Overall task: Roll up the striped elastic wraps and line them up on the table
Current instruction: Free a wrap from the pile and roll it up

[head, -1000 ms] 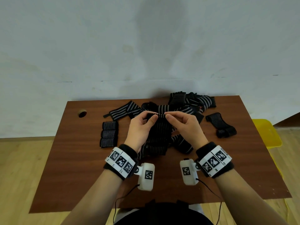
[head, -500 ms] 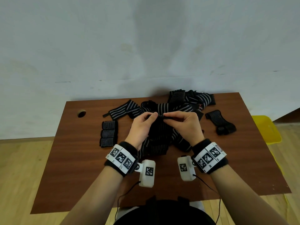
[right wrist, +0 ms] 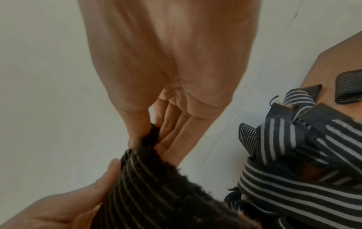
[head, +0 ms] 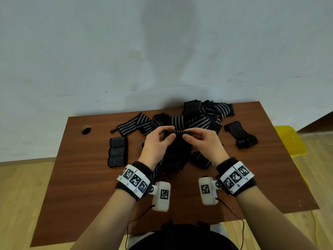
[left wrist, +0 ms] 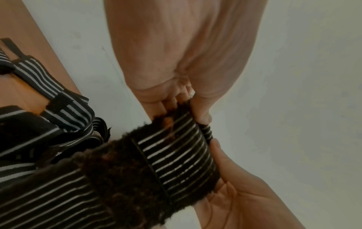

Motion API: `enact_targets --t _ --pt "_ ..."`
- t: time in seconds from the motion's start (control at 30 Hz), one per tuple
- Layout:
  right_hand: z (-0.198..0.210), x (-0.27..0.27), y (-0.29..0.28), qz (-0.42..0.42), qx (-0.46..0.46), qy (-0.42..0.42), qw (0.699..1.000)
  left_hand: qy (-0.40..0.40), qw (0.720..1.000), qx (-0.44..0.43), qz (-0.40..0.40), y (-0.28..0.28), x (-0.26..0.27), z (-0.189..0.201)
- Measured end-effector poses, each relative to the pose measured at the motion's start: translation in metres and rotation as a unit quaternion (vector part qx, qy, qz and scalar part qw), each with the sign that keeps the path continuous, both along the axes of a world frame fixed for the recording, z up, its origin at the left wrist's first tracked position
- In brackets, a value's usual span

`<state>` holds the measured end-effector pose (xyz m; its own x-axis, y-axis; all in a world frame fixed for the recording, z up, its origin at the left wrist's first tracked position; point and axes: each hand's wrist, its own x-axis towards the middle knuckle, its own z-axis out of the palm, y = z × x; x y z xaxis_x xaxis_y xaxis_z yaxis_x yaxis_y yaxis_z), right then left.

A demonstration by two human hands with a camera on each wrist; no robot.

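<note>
A black elastic wrap with thin grey stripes (head: 173, 154) hangs from both hands above the table's middle, and its top end is turned into a small roll (head: 178, 132). My left hand (head: 169, 132) pinches the roll's left end between thumb and fingers. My right hand (head: 187, 134) pinches the right end. In the left wrist view the wrap (left wrist: 176, 155) has fuzzy edges. In the right wrist view the wrap (right wrist: 145, 186) runs down from the fingertips. Three rolled wraps (head: 117, 151) lie in a column at the left. A pile of loose wraps (head: 198, 117) sits at the back.
One flat striped wrap (head: 135, 124) lies at the back left, and a folded dark wrap (head: 240, 135) at the right. The brown table (head: 81, 186) has a round hole (head: 86, 129) near its back left corner. A yellow object (head: 290, 141) stands beyond the right edge.
The top end of the wrap has been turned over into a small roll between the fingertips. Both hands stay over the table's middle, holding that end.
</note>
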<state>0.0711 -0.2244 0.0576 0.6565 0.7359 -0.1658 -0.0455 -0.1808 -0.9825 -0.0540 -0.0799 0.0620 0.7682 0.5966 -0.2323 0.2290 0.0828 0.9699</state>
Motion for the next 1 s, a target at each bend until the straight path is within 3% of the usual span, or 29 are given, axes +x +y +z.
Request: enact_targets --t 0.33,0.57,0.83,1.0 --pt "-0.002 -0.003 -0.003 -0.028 0.024 -0.016 0.999 -0.012 0.995 -0.098 -0.012 -0.002 -0.003 0.003" --pt "-0.006 -0.007 -0.001 -0.027 0.012 -0.101 0.994 -0.001 0.988 -0.154 0.012 -0.001 -0.006 0.004" --pt "0.002 -0.009 0.003 -0.009 0.001 0.049 0.999 -0.014 0.994 -0.112 0.005 0.005 -0.006 -0.003" --pt "-0.001 -0.009 0.006 -0.022 -0.009 0.076 0.997 -0.014 0.998 -0.059 -0.023 0.006 -0.004 -0.003"
